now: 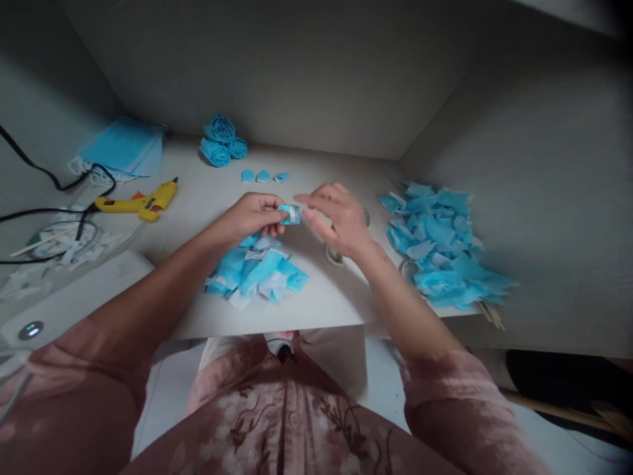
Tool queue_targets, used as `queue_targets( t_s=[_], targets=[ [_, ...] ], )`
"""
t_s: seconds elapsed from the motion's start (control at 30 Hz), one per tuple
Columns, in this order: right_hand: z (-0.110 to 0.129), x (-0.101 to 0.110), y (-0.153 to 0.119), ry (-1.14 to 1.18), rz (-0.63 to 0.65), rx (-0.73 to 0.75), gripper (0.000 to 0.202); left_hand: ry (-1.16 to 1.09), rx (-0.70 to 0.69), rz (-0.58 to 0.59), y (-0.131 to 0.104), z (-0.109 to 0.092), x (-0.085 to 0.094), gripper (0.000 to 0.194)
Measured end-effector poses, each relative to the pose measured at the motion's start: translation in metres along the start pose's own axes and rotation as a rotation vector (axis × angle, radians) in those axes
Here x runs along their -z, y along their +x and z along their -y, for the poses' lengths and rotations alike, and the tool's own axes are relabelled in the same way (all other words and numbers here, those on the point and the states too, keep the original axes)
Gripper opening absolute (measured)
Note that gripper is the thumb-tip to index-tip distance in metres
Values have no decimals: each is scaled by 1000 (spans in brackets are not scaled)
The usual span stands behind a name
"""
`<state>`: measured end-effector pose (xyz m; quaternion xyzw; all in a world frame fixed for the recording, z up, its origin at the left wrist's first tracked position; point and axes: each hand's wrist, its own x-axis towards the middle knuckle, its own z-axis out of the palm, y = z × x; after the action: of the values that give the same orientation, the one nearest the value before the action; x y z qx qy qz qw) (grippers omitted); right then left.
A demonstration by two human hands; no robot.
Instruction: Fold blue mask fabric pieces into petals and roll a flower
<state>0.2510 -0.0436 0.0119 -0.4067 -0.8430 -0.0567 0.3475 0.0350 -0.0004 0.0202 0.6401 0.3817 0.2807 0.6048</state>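
Note:
Over the middle of the table, my left hand (257, 214) pinches a small blue fabric piece (288, 214) with a white strip across it. Just to its right is my right hand (336, 216), slightly blurred, its fingers stretched toward the piece and apart from the thumb; I see nothing held in it. Below my left hand lies a loose pile of blue and white fabric scraps (262, 272). Beyond both hands, a short row of small folded blue petals (262, 176) rests on the table.
Several blue fabric roses (220, 140) sit at the back. To the left are blue face masks (121, 148), a yellow glue gun (143, 201) with a black cord, and a white power box (74, 307). A large heap of blue pieces (438, 231) covers the right side, above thin sticks (492, 315).

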Motion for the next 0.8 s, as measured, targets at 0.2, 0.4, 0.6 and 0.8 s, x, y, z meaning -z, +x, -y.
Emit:
queue_targets(
  t_s=[0.2,0.4,0.6,0.8],
  targets=[
    [-1,-1,10,456,200,-249,48,111,-27,17,-1,3,-1,17],
    [-4,-28,2,625,56,-347,50,-32,-72,25,2,6,2,29],
    [0,-47,-6,615,-98,-429,50,4,-124,24,2,9,-2,29],
    [-3,-56,-13,657,-107,-452,53,19,-118,-112,6,13,0,21]
  ],
)
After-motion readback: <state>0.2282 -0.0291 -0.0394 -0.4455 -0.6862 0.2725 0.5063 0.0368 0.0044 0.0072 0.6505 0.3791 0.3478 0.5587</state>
